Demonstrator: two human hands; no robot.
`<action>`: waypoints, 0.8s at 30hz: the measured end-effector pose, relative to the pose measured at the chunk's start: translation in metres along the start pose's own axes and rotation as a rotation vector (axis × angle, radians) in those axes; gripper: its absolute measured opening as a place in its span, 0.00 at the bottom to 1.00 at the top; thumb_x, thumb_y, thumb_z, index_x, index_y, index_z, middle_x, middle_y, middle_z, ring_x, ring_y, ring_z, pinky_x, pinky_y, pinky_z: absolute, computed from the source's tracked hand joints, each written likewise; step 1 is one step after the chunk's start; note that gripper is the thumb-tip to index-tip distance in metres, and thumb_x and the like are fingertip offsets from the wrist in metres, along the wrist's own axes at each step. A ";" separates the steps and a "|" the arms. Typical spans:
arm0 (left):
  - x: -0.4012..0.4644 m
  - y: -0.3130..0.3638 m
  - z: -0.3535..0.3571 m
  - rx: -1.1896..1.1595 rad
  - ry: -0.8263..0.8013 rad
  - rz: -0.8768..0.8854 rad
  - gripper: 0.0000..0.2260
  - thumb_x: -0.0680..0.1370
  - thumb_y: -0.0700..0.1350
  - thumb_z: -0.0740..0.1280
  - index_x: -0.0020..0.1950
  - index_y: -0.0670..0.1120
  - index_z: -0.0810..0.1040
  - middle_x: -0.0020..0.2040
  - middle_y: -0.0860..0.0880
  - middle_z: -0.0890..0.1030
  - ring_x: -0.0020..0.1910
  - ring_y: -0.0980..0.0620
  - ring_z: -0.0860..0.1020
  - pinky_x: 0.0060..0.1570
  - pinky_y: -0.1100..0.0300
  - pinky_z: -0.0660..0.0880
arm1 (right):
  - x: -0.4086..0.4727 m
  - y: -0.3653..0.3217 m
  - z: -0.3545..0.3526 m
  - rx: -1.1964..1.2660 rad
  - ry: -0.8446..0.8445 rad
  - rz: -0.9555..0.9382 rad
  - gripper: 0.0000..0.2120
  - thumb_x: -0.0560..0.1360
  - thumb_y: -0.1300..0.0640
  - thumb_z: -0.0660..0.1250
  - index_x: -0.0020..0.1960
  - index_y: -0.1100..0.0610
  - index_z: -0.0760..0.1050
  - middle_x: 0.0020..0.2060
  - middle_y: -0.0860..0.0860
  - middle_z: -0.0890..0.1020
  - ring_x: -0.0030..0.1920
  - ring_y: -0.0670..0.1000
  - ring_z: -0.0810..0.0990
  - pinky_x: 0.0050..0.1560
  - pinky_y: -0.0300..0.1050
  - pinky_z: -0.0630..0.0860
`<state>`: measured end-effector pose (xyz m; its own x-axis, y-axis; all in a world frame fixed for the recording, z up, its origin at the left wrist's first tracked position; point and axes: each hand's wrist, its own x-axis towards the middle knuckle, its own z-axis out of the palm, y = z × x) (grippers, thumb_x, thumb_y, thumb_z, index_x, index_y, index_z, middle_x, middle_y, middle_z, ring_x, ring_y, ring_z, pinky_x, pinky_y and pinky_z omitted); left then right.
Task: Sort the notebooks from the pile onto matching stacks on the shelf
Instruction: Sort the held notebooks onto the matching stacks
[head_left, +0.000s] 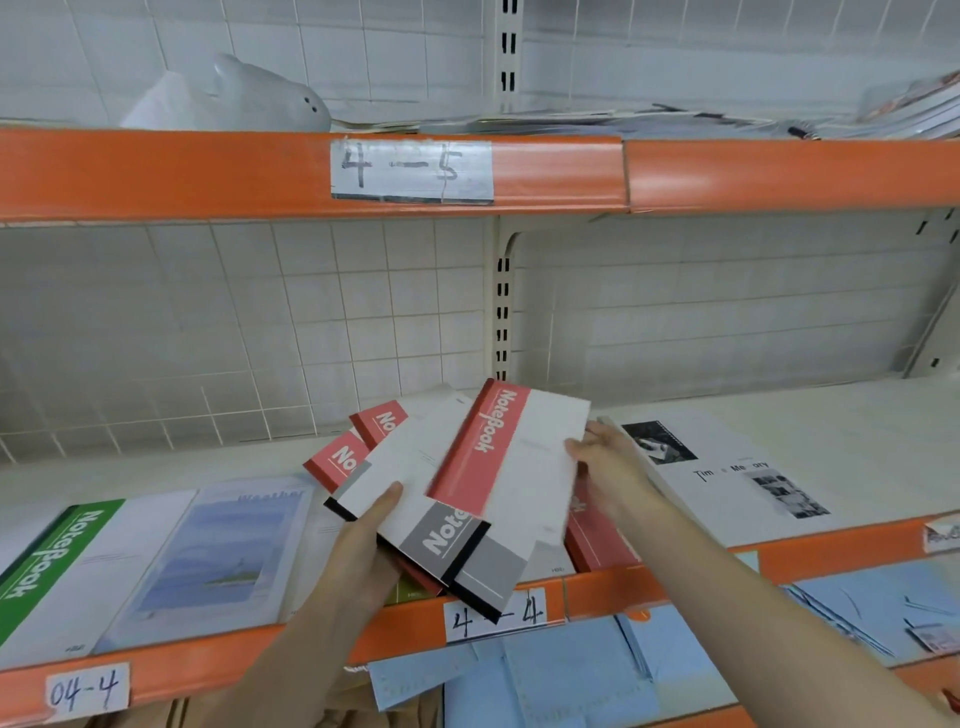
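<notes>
While the left hand (363, 540) is gripping a fanned pile of notebooks (415, 483) above the shelf (675, 582), the right hand (608, 462) is pinching the top red-spined notebook (519, 447).

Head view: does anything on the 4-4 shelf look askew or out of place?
Only the fanned bundle of notebooks in the left hand, splayed crookedly; the right hand pinches the top red notebook. The green stack lies flat.
</notes>
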<state>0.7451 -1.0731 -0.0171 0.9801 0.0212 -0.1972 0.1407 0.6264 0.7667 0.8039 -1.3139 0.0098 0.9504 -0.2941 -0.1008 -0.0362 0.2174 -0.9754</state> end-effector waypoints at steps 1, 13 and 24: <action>0.000 0.000 -0.001 0.007 -0.012 0.006 0.11 0.78 0.41 0.65 0.60 0.48 0.76 0.55 0.43 0.83 0.52 0.42 0.81 0.52 0.44 0.76 | 0.006 -0.002 -0.010 0.027 0.107 -0.013 0.14 0.74 0.74 0.60 0.59 0.67 0.73 0.49 0.59 0.82 0.50 0.59 0.80 0.50 0.50 0.76; -0.002 0.001 -0.001 -0.007 -0.003 0.020 0.13 0.78 0.44 0.64 0.63 0.48 0.75 0.55 0.43 0.83 0.55 0.41 0.80 0.51 0.43 0.76 | 0.045 -0.009 -0.076 -0.861 0.330 -0.251 0.15 0.72 0.70 0.59 0.52 0.63 0.81 0.49 0.60 0.83 0.52 0.61 0.79 0.48 0.48 0.74; -0.003 0.001 0.001 0.004 0.023 0.020 0.12 0.78 0.44 0.64 0.62 0.48 0.75 0.52 0.44 0.84 0.51 0.42 0.81 0.47 0.44 0.77 | 0.041 0.031 -0.026 -1.451 -0.123 -0.278 0.23 0.79 0.48 0.56 0.69 0.59 0.66 0.69 0.57 0.67 0.71 0.58 0.63 0.70 0.57 0.57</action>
<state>0.7422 -1.0731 -0.0151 0.9793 0.0516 -0.1955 0.1215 0.6225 0.7731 0.8341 -1.3438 -0.0294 0.9953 -0.0744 0.0620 -0.0519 -0.9504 -0.3068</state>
